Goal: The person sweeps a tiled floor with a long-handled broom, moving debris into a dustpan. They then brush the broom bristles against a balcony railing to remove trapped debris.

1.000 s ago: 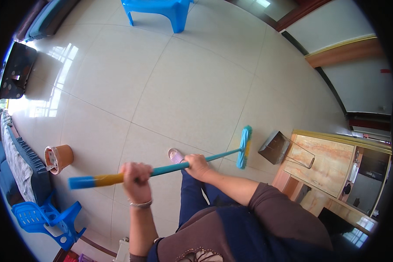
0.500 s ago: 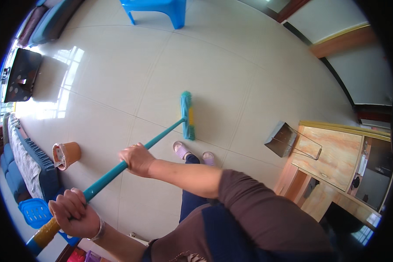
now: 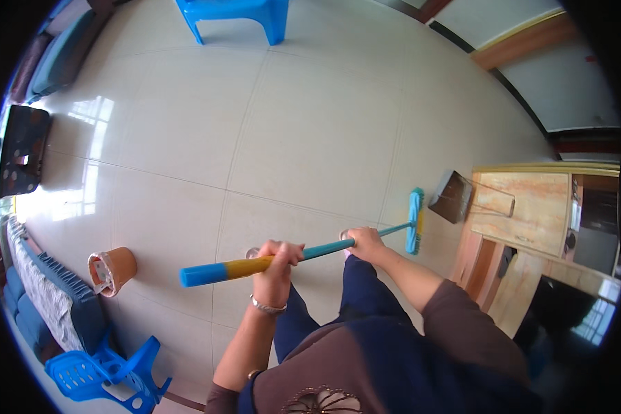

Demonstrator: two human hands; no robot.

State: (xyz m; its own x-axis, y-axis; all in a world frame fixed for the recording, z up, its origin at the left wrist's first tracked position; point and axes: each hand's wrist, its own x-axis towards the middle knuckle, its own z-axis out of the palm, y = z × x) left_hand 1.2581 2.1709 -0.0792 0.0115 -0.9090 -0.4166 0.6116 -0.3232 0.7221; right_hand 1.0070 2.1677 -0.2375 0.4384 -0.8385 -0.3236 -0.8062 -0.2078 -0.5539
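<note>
My hands hold a long-handled broom (image 3: pixel 324 249) whose shaft is teal, with a yellow section and a blue end cap at the top. The left hand (image 3: pixel 274 265), with a bracelet at its wrist, is closed around the shaft just below the yellow part. Farther down, my right hand (image 3: pixel 366 244) grips the same shaft. The teal and yellow broom head (image 3: pixel 414 221) rests on the tiled floor to the right, beside a metal dustpan (image 3: pixel 451 197) with a long wire handle. My feet are partly hidden behind the hands and the shaft.
The dustpan stands against a wooden cabinet (image 3: pixel 521 196). On the left are a terracotta-coloured bucket (image 3: pixel 121 268), a draped blue sofa (image 3: pixel 55 303), a blue plastic chair (image 3: pixel 83 376) and a dark spotted box (image 3: pixel 24 148). A blue stool (image 3: pixel 238 10) stands at the far side.
The broom head has swept right, from the middle of the floor to beside the dustpan. Both hands have moved right with the shaft, and the feet are now farther apart.
</note>
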